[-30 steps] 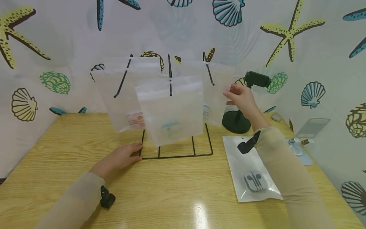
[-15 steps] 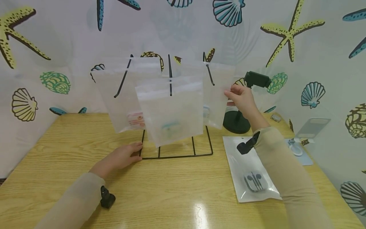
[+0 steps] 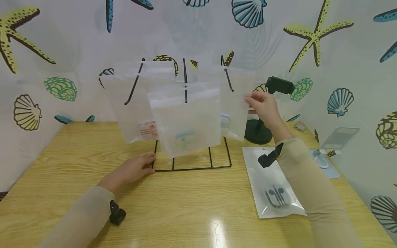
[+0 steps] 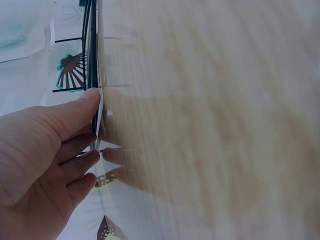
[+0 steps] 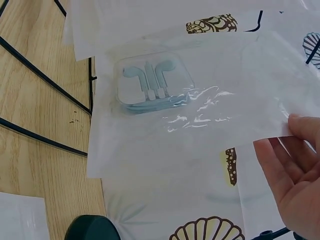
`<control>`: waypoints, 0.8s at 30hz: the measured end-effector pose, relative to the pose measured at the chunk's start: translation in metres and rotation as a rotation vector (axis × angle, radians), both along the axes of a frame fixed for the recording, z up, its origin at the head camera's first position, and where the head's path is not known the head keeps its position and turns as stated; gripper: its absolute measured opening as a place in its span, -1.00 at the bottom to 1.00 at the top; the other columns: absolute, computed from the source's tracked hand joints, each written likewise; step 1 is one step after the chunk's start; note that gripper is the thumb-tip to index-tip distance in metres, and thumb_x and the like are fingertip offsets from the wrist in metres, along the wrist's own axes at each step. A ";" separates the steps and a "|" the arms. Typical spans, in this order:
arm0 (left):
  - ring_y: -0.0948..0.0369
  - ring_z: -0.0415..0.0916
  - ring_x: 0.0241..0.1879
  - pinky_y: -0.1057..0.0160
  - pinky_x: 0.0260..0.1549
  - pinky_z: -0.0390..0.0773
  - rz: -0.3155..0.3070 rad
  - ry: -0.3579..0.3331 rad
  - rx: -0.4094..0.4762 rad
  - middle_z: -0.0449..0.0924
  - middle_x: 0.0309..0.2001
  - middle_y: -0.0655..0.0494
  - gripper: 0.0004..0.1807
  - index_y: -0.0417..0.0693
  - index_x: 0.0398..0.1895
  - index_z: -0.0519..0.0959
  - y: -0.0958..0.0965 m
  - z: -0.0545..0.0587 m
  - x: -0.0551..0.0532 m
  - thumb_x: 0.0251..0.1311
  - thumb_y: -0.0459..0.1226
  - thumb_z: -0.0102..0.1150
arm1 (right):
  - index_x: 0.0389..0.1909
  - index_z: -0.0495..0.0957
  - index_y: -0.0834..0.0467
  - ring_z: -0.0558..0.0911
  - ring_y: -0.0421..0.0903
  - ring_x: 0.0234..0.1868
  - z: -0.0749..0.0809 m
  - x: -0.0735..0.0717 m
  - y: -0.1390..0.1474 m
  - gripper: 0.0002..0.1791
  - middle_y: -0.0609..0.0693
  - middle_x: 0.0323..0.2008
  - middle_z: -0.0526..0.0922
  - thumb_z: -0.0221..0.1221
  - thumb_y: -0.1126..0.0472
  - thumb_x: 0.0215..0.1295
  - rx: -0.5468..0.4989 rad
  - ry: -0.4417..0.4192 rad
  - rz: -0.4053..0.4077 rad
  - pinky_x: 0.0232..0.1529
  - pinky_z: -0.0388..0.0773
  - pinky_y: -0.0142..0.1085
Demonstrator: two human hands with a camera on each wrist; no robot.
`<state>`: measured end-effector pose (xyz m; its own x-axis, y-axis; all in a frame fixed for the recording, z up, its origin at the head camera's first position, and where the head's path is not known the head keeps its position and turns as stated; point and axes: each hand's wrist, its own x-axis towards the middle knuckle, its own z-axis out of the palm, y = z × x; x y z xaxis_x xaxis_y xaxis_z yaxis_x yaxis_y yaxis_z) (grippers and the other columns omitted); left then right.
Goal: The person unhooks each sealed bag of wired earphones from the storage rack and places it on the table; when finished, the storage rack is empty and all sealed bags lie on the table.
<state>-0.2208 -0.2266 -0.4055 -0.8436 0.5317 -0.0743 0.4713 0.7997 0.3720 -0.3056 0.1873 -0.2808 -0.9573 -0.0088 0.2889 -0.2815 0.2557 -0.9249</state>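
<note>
A black wire rack (image 3: 192, 169) stands on the table, with three translucent zip bags hung on its hooks. My left hand (image 3: 133, 168) holds the near left corner of its base, thumb and fingertips at the wire. At the right hook, my right hand (image 3: 265, 106) pinches the outer edge of the right bag (image 3: 238, 106). Through that bag, in the right wrist view, earphones (image 5: 155, 82) show in a clear square case. The middle bag (image 3: 198, 117) hangs foremost and holds something blue-green. Behind it, the left bag (image 3: 128, 113) has a reddish item inside, partly covered.
Flat on the table at right lies a white bag (image 3: 257, 182) with cased earphones, partly under my right forearm. A dark round-based stand (image 3: 258, 132) rises behind my right hand. Farther right are a pale phone-holder-like stand (image 3: 339, 137) and a small metallic object (image 3: 299, 127).
My right hand has shifted slightly to the right, drawing the lower part of the right bag outward with it. The left hand keeps its place at the rack.
</note>
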 end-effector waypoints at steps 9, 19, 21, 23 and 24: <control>-0.22 0.13 0.22 -0.14 0.12 0.21 0.002 -0.006 -0.007 0.15 0.26 -0.36 -0.39 -0.45 0.25 0.23 0.001 0.001 0.001 0.26 -0.22 0.09 | -0.11 0.57 0.37 0.62 -0.17 -0.38 0.004 0.004 0.002 -0.73 0.03 -0.31 0.62 0.14 0.25 0.28 0.024 0.006 -0.026 -0.40 0.60 -0.36; -0.22 0.13 0.22 -0.14 0.12 0.21 0.001 -0.008 -0.012 0.15 0.26 -0.37 -0.39 -0.45 0.25 0.23 0.001 0.002 0.000 0.26 -0.22 0.09 | -0.12 0.58 0.35 0.59 -0.19 -0.41 0.010 0.011 0.004 -0.73 -0.02 -0.34 0.62 0.15 0.24 0.27 0.062 0.021 -0.039 -0.43 0.60 -0.38; -0.22 0.13 0.22 -0.13 0.12 0.21 0.001 -0.007 -0.012 0.15 0.26 -0.37 -0.39 -0.46 0.25 0.23 0.001 0.002 0.000 0.26 -0.23 0.10 | -0.13 0.59 0.36 0.57 -0.19 -0.43 0.011 0.013 0.004 -0.73 -0.03 -0.35 0.62 0.16 0.24 0.27 0.077 0.030 -0.044 -0.46 0.58 -0.42; -0.22 0.12 0.22 -0.14 0.13 0.21 0.002 -0.010 -0.011 0.15 0.27 -0.36 -0.39 -0.46 0.25 0.23 0.001 0.002 0.000 0.25 -0.23 0.10 | -0.13 0.59 0.37 0.55 -0.19 -0.44 0.012 0.015 0.004 -0.72 -0.03 -0.36 0.63 0.17 0.24 0.26 0.089 0.041 -0.047 -0.48 0.58 -0.43; -0.23 0.12 0.22 -0.14 0.13 0.20 0.002 -0.009 -0.013 0.15 0.27 -0.37 -0.39 -0.46 0.24 0.23 0.001 0.001 0.000 0.25 -0.23 0.10 | -0.14 0.58 0.37 0.55 -0.19 -0.45 0.013 0.017 0.004 -0.72 -0.02 -0.35 0.63 0.17 0.24 0.26 0.093 0.045 -0.049 -0.49 0.57 -0.44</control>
